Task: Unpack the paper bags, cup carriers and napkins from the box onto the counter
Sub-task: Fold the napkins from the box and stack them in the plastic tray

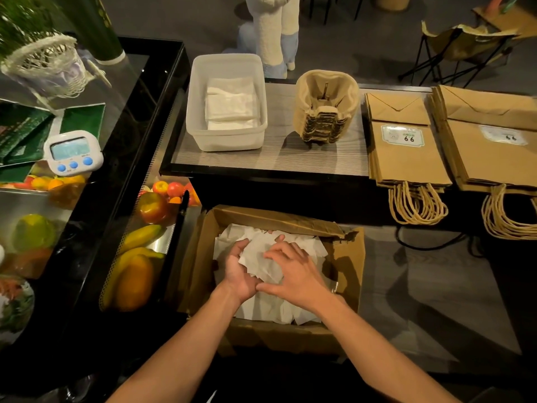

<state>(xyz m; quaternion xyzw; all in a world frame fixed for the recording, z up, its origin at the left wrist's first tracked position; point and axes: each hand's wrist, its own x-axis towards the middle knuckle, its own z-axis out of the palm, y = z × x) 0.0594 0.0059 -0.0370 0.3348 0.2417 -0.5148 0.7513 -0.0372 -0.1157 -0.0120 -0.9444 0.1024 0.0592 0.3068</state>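
Note:
An open cardboard box (345, 263) sits below the counter with loose white napkins (270, 309) inside. My left hand (238, 271) and my right hand (293, 271) are both in the box, fingers curled round a bunch of napkins (261, 264) held between them. On the counter (290, 158) stand a clear plastic tub (200, 112) holding stacked napkins (231, 104), a stack of pulp cup carriers (325, 109), and two piles of brown paper bags (406, 158) (494, 158) with handles hanging over the front edge.
A black display case (96, 228) at the left holds fruit (136, 269). A white digital timer (72, 152) sits on top of it. Chairs (465, 45) and a plush figure (276, 33) stand beyond the counter.

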